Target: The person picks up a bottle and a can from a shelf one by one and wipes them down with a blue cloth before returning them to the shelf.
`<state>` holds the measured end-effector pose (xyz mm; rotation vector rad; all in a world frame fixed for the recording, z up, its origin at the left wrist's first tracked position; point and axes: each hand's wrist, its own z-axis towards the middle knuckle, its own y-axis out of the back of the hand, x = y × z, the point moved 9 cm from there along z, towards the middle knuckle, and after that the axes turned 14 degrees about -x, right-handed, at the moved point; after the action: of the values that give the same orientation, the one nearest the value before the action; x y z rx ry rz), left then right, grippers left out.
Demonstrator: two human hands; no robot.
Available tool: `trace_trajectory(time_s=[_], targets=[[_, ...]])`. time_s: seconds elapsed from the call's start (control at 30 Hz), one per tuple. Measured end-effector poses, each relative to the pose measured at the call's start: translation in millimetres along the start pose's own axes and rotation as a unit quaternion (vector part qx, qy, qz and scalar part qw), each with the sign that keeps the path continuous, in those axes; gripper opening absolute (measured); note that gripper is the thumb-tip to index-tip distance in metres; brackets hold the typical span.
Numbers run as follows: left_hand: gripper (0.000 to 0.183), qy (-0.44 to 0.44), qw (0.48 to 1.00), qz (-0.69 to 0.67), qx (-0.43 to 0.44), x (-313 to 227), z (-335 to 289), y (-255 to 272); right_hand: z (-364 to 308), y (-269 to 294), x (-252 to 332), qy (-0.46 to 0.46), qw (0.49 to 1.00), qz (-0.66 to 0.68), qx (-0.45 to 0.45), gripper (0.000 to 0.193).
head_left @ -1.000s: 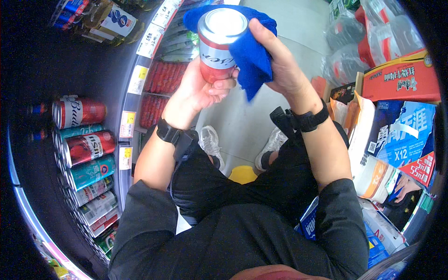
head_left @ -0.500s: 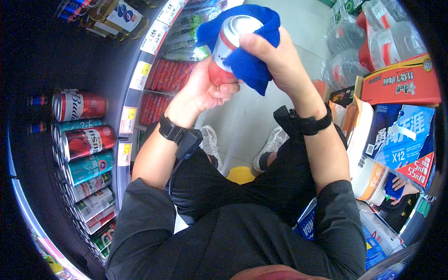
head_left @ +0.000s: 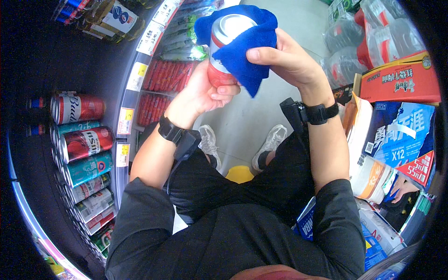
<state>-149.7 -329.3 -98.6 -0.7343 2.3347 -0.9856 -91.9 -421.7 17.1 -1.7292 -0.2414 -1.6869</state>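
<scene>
Aluminium can, red and white, held up at 12 o'clock. Left hand closed round lower body. Right hand pinching blue cloth over top. Likely full, hence weighty; smooth, dentable wall. Best gripped mid-body; cloth soft, limp.

Black sleeves, black wristbands
</scene>
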Motion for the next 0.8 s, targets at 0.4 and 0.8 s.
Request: trace_trajectory(time_s=[0.4,0.8], targets=[[0.052,-0.105,0.988,0.048,-0.102,-10,-4,13,1,-16,-2,0.040,0.997,0.003,-0.058,0.047],[0.045,-0.401,0.884,0.125,-0.206,-53,-33,5,8,9,1,0.105,0.973,0.094,-0.181,0.027]])
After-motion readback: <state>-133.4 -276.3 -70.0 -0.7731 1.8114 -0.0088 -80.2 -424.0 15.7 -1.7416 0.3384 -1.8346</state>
